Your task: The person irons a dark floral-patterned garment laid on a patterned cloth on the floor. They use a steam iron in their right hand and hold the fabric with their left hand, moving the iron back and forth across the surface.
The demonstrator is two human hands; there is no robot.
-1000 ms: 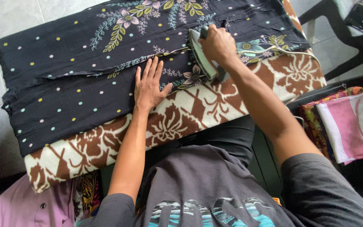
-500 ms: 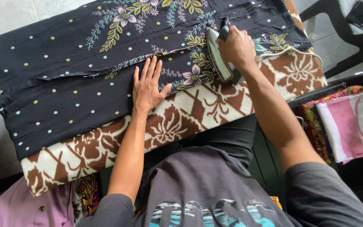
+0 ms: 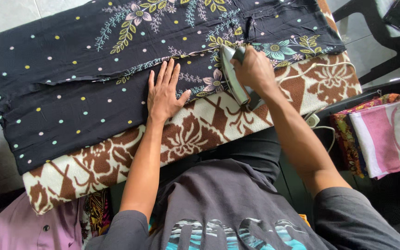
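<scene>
- Left hand [image 3: 164, 95] lies flat, fingers spread, palm down on the dark garment [image 3: 93, 78]; grip released, just pressing the cloth.
- Fingertips point away from the person; thumb out toward the iron, its tip right at the garment's near edge.
- Right hand [image 3: 254, 69] has its grip clenched around the handle of the iron [image 3: 231, 74].
- Iron sits on the garment's floral border, near its lower edge, just right of the left hand; not touching it.
- Iron soleplate looks tilted, metal side visible toward the left hand; can't tell how much of it contacts the cloth.
- Dark garment: black with small coloured dots, flower and leaf print along the far and right parts; spread across most of the surface, with a fold line running left to right through the middle.
- Under it, brown-and-cream patterned blanket [image 3: 186, 134] as padding; shows along the near edge and at the right end.
- White cord [image 3: 322, 127] hangs off the right end of the blanket, near the right forearm.
- Folded cloth pile [image 3: 385, 136], pink and white on top, patterned piece beneath, well to the right, apart from the surface.
- Pink shirt [image 3: 24, 229] with buttons at bottom left, below the blanket edge.
- Dark chair [image 3: 385, 44] at top right on the tiled floor [image 3: 5, 14].
</scene>
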